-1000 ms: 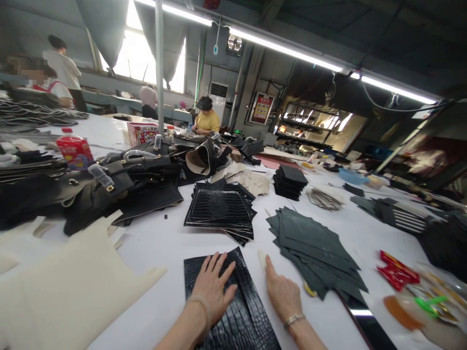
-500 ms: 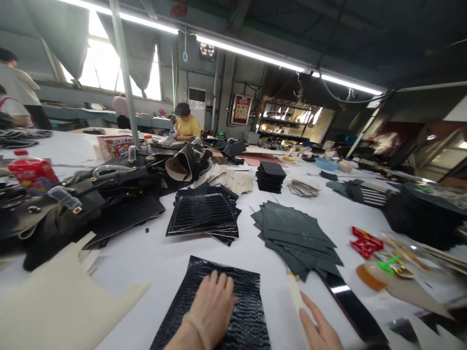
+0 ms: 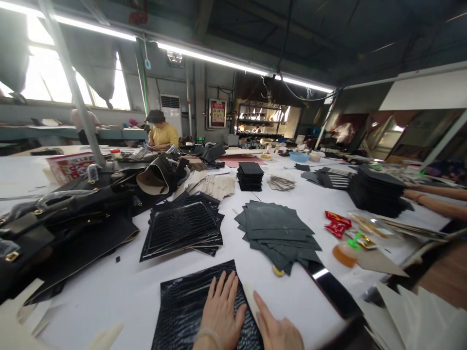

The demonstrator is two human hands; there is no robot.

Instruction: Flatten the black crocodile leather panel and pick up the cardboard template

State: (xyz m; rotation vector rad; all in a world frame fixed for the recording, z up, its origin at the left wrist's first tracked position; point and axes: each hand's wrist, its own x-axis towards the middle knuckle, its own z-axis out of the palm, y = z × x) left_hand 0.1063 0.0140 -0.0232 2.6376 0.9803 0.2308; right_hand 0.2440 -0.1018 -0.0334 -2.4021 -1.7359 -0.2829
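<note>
White worktable (image 3: 120,291): left hand (image 3: 221,311), fingers spread, flattens a black sheet (image 3: 182,311). Right hand (image 3: 275,330), fingers extended, presses a pale tool (image 3: 251,302) alongside. Uneven pressure could shift the sheet.

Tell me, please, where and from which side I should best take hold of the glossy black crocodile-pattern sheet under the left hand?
Probably by its far left corner, coming from the left. The crocodile-pattern sheet lies flat on the white table; the left hand presses its right part and the right hand sits at its right edge, so that corner stays free.
</note>
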